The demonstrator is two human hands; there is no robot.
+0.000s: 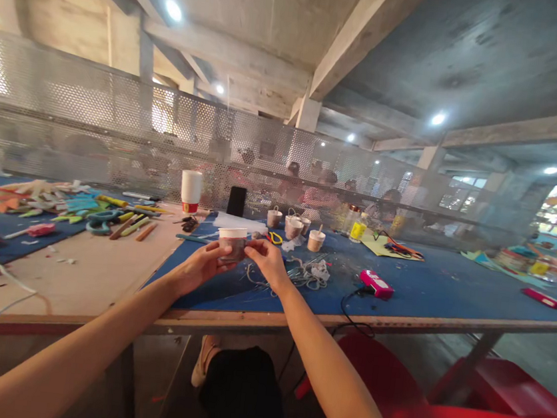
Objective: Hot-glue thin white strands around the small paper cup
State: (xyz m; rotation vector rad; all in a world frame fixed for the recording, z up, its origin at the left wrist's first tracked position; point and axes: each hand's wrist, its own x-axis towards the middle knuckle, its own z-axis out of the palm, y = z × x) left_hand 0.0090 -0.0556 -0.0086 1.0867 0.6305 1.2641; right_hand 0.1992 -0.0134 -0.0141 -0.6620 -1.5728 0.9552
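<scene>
Above the blue table covering, a small cup point(233, 233) with a white rim and a grey-brown wrapped body is held upright between both hands. My left hand point(201, 266) pinches its left side, the thumb across the front. My right hand point(271, 262) grips the right side with thumb and fingers. Just behind the right hand lies a yellow-handled tool point(274, 238), partly hidden. Tangled grey cord point(307, 274) rests to the right of it. Farther back stand several similar cups point(294, 227), some with loop handles, and a paler cup point(316, 241) with a stick in it.
Coloured strips point(38, 198) are heaped at the left, near teal-handled scissors point(101, 221). A stack of white paper cups point(191, 187) and a black phone point(236, 201) stand at the back. Right are a yellow bottle point(358, 228) and a pink device point(376, 284) with a cable. Red chairs point(380, 375) stand below.
</scene>
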